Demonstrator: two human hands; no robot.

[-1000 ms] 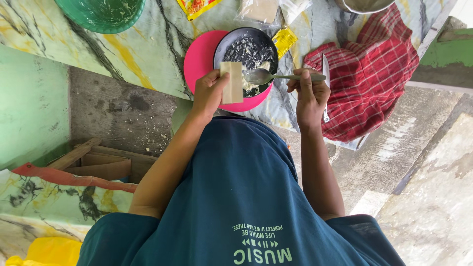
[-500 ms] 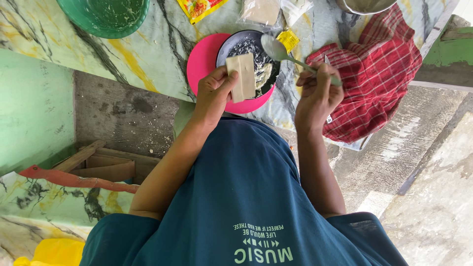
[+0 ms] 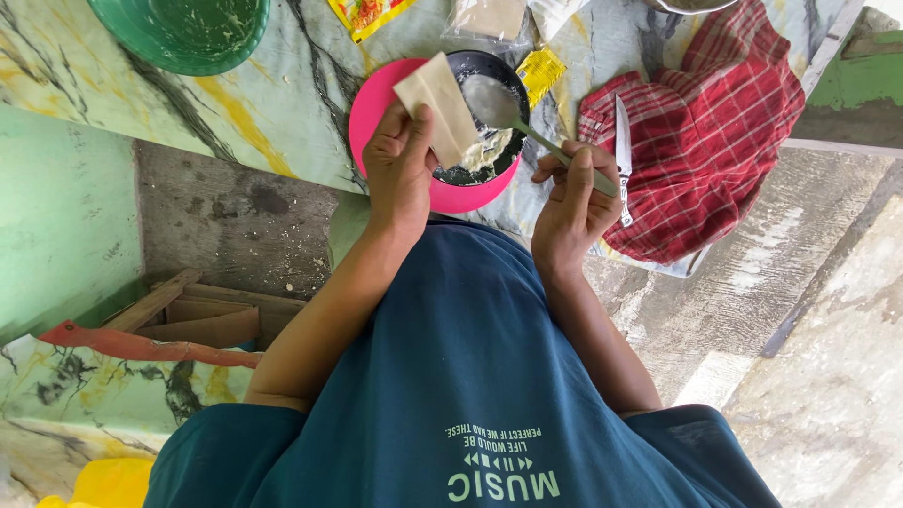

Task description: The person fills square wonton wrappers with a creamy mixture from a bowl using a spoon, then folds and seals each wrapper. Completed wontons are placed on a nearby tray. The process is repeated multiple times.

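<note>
My left hand (image 3: 400,169) holds a pale square dough sheet (image 3: 437,105) up over a dark bowl (image 3: 499,141). The bowl holds white filling and sits on a pink plate (image 3: 372,122) at the marble counter's edge. My right hand (image 3: 574,202) grips the handle of a metal spoon (image 3: 499,102). The spoon's bowl carries a lump of white filling and hovers just right of the dough sheet, above the dark bowl.
A green basin (image 3: 179,33) stands at the back left. A red checked cloth (image 3: 715,141) with a knife (image 3: 623,155) on it lies to the right. Yellow packets (image 3: 541,73) and a clear bag (image 3: 484,19) lie behind the bowl. Wooden scraps (image 3: 179,315) lie below the counter.
My left hand has raised the dough sheet higher over the bowl. My right hand has lifted the spoon out of the bowl with filling and brought it beside the sheet.
</note>
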